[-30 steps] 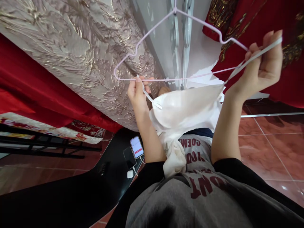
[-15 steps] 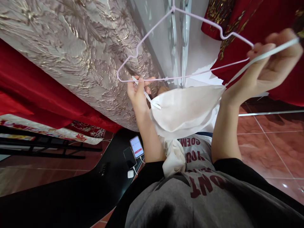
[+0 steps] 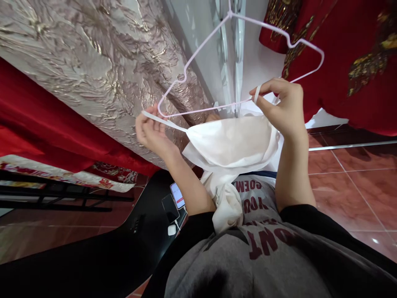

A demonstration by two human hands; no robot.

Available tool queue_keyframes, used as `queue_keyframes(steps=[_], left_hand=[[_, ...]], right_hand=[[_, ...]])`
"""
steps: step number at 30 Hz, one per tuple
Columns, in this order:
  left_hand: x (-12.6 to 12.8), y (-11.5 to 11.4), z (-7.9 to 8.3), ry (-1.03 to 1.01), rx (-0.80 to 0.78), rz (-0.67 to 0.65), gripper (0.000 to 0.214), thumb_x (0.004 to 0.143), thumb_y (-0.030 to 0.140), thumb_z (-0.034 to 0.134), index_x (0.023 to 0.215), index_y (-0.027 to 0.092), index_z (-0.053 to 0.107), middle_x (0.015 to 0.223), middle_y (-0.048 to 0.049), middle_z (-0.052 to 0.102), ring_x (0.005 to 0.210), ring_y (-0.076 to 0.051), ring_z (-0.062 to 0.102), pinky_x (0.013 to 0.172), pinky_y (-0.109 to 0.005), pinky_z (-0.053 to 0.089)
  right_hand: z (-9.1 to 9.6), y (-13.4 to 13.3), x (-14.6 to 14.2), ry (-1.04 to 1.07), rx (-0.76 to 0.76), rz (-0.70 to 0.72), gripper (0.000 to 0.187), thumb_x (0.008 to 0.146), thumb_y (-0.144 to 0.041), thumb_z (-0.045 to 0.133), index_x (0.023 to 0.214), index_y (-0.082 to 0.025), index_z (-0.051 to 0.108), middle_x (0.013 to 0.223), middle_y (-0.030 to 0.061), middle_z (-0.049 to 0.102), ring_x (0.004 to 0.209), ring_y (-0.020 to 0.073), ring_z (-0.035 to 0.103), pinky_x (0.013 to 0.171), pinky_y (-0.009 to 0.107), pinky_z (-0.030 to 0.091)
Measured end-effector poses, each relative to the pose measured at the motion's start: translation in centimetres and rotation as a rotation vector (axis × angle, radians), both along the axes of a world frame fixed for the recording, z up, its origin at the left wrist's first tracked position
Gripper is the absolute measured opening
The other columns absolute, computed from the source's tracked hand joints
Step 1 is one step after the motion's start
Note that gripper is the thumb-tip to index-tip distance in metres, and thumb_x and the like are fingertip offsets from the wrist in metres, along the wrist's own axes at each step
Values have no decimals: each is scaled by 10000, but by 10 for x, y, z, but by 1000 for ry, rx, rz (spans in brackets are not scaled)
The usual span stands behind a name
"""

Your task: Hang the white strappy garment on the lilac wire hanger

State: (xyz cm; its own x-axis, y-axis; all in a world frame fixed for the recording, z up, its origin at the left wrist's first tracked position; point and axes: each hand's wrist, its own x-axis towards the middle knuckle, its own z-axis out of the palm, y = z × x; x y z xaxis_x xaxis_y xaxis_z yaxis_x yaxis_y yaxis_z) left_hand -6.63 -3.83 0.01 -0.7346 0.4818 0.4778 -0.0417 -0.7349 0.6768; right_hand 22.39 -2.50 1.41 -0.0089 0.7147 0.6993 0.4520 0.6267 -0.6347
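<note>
A pale pink clothes hanger (image 3: pixel 214 108) hangs upright before me, its bottom bar sloping up to the right. Below it droops a white garment (image 3: pixel 229 140) with thin straps, its lower part bunched against my shirt. My left hand (image 3: pixel 151 128), by the hanger's left corner, has curled fingers with one white strap (image 3: pixel 167 122) stretched over them. Thumb and forefinger of my right hand (image 3: pixel 282 103) pinch the other strap (image 3: pixel 257 94) beside the bottom bar, right of the middle. Whether those fingertips also grip the bar is unclear.
Shiny pinkish embossed fabric (image 3: pixel 108 62) hangs at left, red cloth (image 3: pixel 335 62) with gold sequins at right. White metal uprights (image 3: pixel 238 54) stand behind the hanger. Two phones, one a dark phone (image 3: pixel 170 207), and a small white case (image 3: pixel 171 230) lie on a black surface (image 3: pixel 93 256).
My right hand has come left and inward from the hanger's right corner, bringing its strap to the bottom bar. My left hand has shifted outward to the left, drawing its strap out sideways.
</note>
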Motion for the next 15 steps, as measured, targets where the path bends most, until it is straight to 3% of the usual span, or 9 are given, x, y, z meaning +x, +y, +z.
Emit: queue_keyframes(steps=[3,7,10,12,15], left_hand=[[-5,5,4,204,116,104,226,839,-3,602,853,170,745,983,-54,819,957,-186,773,860,-293,607],[-7,15,25,561,123,13,250,851,-31,745,1024,139,807,1033,-40,824,998,-195,769,938,-314,601],[-4,24,50,828,8,-104,257,920,-54,727,1067,141,807,998,-12,806,919,-168,745,837,-269,582],[0,32,63,961,-103,-113,209,967,-42,705,928,139,802,804,18,744,745,-137,676,719,-242,527],[5,42,67,894,-222,-43,336,1020,-16,663,728,144,709,607,52,592,598,-108,549,637,-239,449]], right_hand=[[0,-1,-1,-23,3,12,35,893,-314,724,894,-301,757,994,52,798,1024,304,725,1040,554,578],[0,-2,-4,-27,-12,42,15,858,-307,769,870,-306,760,987,53,792,1033,319,724,1061,578,565],[1,-3,-2,-39,-27,65,44,853,-257,760,878,-294,761,1004,66,783,1070,333,717,1084,594,540],[1,-4,-1,-40,-26,66,62,842,-232,761,868,-288,759,1003,68,781,1065,335,712,1073,591,541],[2,-5,2,-28,-20,62,79,830,-213,768,849,-289,755,982,59,782,1029,324,710,1038,570,558]])
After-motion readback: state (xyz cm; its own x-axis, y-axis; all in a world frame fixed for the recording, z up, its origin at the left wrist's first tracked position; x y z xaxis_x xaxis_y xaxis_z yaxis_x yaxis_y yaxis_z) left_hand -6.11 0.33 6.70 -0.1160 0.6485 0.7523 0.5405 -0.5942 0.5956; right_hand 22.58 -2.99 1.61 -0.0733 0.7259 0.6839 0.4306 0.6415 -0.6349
